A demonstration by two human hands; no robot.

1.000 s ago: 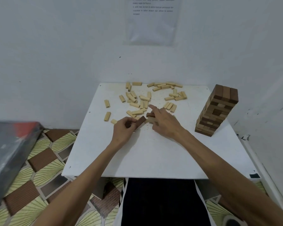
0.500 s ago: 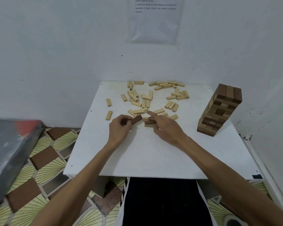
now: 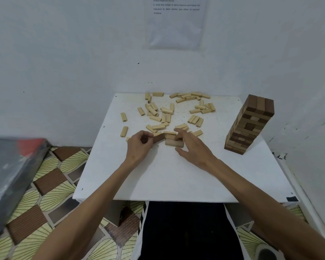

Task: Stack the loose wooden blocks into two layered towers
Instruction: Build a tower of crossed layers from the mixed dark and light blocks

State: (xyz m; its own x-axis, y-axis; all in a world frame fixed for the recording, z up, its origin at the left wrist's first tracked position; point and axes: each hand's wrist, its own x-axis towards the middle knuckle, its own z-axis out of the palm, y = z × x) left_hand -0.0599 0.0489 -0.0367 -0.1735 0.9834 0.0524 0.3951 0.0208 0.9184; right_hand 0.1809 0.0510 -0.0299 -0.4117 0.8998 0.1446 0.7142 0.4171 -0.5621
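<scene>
Head view: my left hand pinches a dark block, long axis left-right, just left of the small base stack. My right hand steadies that stack, fingers spread, grasping nothing. Finished tower far right.

Only one piece of writing in view: a white sheet of paper stuck to the wall above the far edge of the worktop, carrying a few lines of small grey print near its top. Print too small and blurred to read with any confidence; possibly a line starting with the numeral 5, the rest not legible. Upper part of the sheet cut off by the frame. No letters, numbers, labels or brand marks legible on the wooden blocks, the stacked tower or the dark board at the left.
</scene>
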